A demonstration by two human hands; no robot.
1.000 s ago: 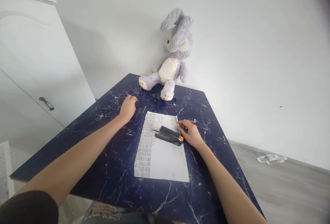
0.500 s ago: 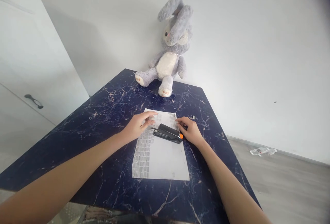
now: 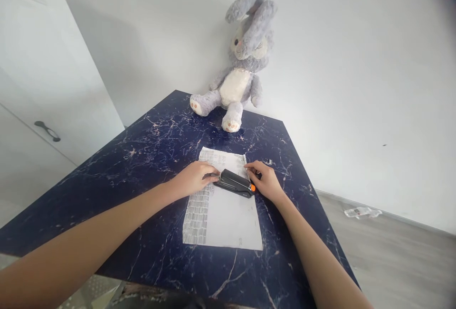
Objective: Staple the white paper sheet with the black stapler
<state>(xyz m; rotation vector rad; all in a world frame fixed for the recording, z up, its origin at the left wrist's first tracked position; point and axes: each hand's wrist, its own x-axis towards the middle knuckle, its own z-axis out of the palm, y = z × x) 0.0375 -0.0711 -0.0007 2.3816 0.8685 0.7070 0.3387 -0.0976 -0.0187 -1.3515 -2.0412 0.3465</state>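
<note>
Taking the printed sheet (image 3: 231, 219) as landmark, the black stapler (image 3: 233, 184) lies across its upper half, with its orange end (image 3: 253, 188) at the sheet's right edge. The left hand (image 3: 192, 178) reaches in over the sheet's left edge, thumb and fingers drawn into a narrow pinch on the metal part that juts from the stapler's left end. The right hand (image 3: 266, 182) rests at the sheet's right edge beside the orange end, fingers curled; whether they grip the stapler or merely touch the paper I cannot tell from this angle. Beyond the sheet's far edge a plush rabbit (image 3: 233, 86) sits on the dark marbled table (image 3: 142, 157).

The step in hand looks like handling the stapler's protruding metal part. The next move would call for a secure pinch there, with the stapler's body kept steady.
</note>
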